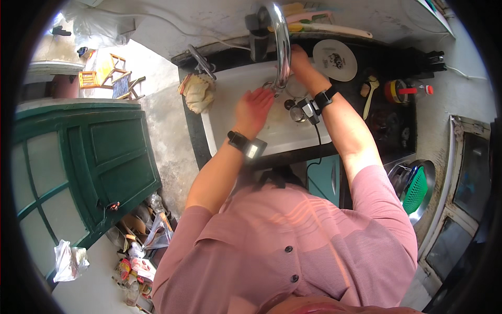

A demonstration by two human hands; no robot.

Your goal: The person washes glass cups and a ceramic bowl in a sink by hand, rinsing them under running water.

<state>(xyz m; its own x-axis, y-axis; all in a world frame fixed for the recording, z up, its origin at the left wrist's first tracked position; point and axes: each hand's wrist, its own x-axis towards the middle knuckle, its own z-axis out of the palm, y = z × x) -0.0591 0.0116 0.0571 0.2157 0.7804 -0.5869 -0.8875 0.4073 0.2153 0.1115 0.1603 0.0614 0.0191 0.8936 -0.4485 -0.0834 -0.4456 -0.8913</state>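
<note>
My left hand [255,108] is held flat and empty over the white sink basin [235,133], fingers extended beneath the mouth of the chrome faucet [283,51]. Behind the faucet's curved neck, my right hand [301,62] reaches toward the back rim of the sink. Its fingertips are partly hidden, so whether it grips anything is unclear. A clear round dish [297,89] shows below my right wrist. Near it are a dark drain hole [289,104] and a small round metal piece [297,114].
A white plate [335,60] with a printed picture leans at the back right. A yellowish cloth [197,94] hangs over the sink's left edge. On the dark counter lie a pale-handled utensil [369,98] and a red-capped bottle [425,91]. A green door [117,153] stands left.
</note>
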